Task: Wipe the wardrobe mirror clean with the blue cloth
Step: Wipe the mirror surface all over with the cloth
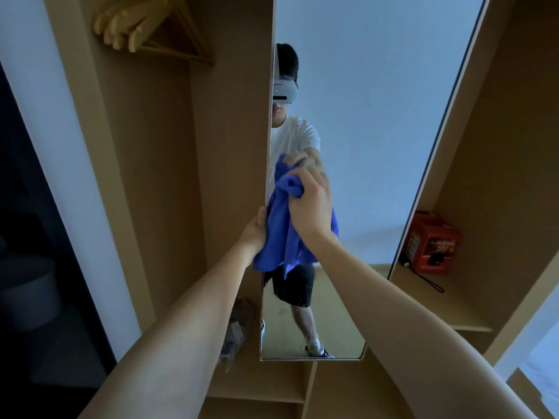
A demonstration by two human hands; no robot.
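- Right hand [310, 204] bunches the blue cloth [281, 237] against the mirror [378, 146], near its left edge.
- Left hand [257, 228] clasps that edge; best press flat, overlapping strokes.

Blue cloth [281, 234], tan wardrobe [157, 140], red-orange box [431, 241].

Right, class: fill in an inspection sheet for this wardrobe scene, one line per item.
Surface: mirror, tall, on an open wardrobe door.
Job's things: blue cloth bunched against the glass.
Clutter: red box on the right shelf; wooden hangers upper left.
Hands: right hand grips the cloth; left hand holds the mirror's edge.
Cables: black strap beside the box.
Surroundings: grey bin far left.
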